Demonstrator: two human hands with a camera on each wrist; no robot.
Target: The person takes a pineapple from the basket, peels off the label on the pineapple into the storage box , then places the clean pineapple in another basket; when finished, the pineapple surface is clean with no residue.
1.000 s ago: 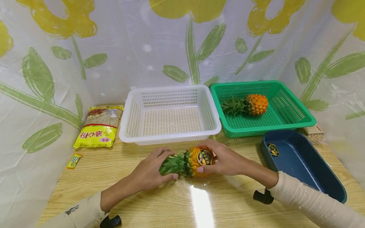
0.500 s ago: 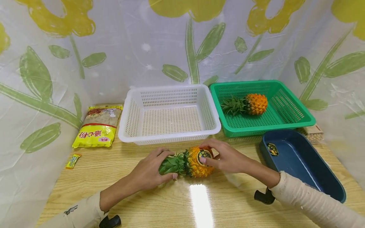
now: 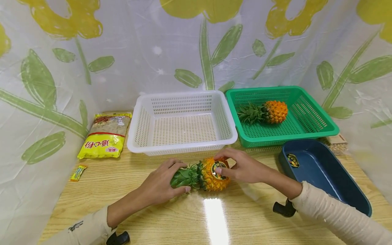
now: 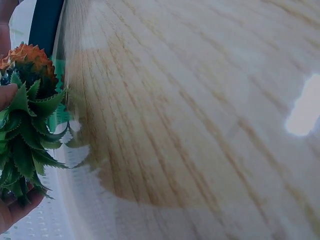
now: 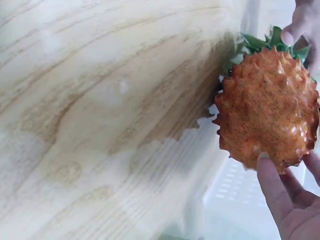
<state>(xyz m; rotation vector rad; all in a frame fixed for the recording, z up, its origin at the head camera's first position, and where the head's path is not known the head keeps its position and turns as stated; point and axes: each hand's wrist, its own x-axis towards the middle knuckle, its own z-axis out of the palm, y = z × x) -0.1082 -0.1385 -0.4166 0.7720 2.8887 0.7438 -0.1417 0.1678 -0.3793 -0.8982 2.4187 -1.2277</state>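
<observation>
A small orange pineapple (image 3: 210,182) lies sideways on the table, its green crown to the left. My left hand (image 3: 162,185) holds it by the crown, thumb on the near side and fingers over the far side. My right hand (image 3: 245,167) is at the body's right end, with its thumb on the round black-and-gold sticker (image 3: 222,166) and its fingers bent over the far side. In the right wrist view, fingertips (image 5: 267,167) touch the spiky base of the fruit. From the left wrist, the leafy crown (image 4: 25,135) shows between thumb and fingers.
A white basket (image 3: 183,147) stands behind the hands. Beside it, a green basket (image 3: 306,131) holds another pineapple (image 3: 276,111). A dark blue tray (image 3: 324,180) with a similar sticker (image 3: 293,160) is at right. A yellow bag (image 3: 105,136) and small packet (image 3: 78,173) lie left.
My right thumb has shifted up from the pineapple's near side onto the sticker, and the right hand has risen a little. The left hand and the pineapple stay almost still.
</observation>
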